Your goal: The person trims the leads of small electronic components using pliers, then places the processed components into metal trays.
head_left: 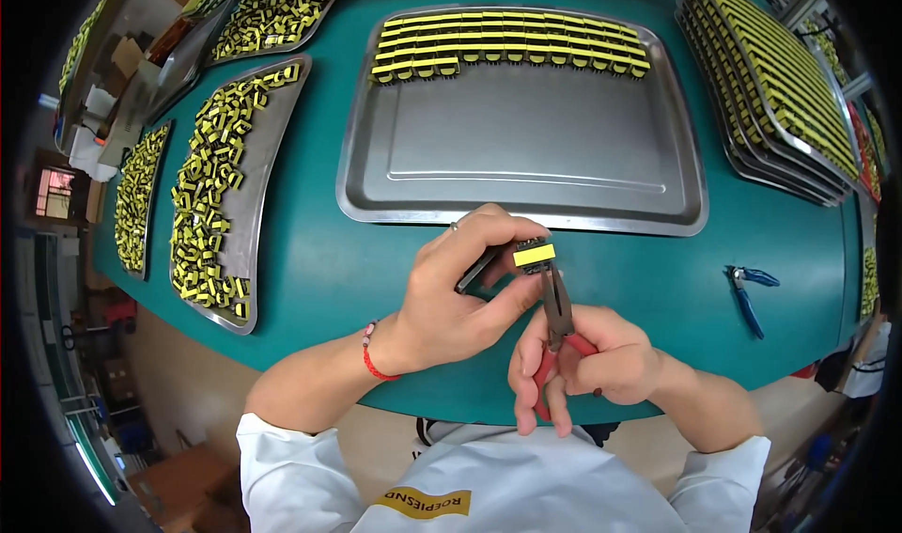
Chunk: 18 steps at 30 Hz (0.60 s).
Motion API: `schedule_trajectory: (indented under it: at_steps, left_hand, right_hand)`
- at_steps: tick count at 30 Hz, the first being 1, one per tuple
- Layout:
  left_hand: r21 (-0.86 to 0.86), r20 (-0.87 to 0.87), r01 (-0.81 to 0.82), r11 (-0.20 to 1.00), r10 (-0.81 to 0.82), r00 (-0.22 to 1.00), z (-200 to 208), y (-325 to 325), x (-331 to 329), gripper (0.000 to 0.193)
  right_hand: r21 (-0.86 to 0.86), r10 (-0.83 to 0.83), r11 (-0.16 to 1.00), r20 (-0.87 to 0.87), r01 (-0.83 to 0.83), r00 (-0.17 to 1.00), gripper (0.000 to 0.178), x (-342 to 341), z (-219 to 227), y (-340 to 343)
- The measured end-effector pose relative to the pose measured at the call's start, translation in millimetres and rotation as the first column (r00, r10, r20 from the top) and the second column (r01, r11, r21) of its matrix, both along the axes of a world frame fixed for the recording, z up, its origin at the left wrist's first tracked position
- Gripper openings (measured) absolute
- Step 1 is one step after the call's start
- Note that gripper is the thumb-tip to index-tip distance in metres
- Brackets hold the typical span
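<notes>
Neatly rowed parts (507, 38) partly fill one tray (526, 133); left hand (462, 289) pinches a component (535, 255), right hand (601, 356) grips pliers (560, 321).

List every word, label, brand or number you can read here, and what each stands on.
Dark lettering, upside down, on the yellow patch of the white shirt; I won't copy it out.
No text can be made out on the black-and-yellow component or the red-handled pliers.
</notes>
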State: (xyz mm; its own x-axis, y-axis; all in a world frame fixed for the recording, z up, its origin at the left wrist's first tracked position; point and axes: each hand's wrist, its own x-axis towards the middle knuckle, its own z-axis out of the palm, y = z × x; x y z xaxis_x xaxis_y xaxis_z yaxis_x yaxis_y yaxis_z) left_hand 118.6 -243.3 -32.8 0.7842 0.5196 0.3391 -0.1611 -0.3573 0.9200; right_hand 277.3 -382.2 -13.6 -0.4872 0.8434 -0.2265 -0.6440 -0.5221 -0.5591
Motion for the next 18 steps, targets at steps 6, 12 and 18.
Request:
schedule_trajectory:
  at_steps: [6,12,18]
  left_hand:
    - [-0.341,0.008,-0.017,0.940,0.021,1.000,6,-8,5,0.039]
    - [-0.802,0.283,0.313,0.509,-0.137,0.949,10,-3,5,0.032]
    - [-0.850,0.243,0.299,0.433,-0.181,0.953,9,-3,5,0.044]
  right_hand:
    - [0.059,0.012,0.998,-0.120,-0.005,0.993,0.047,8,-4,2]
    - [0.051,-0.034,0.998,-0.171,0.043,0.985,0.047,6,-2,-1]
    - [0.035,0.055,0.998,-0.199,-0.049,0.978,0.049,4,-1,1]
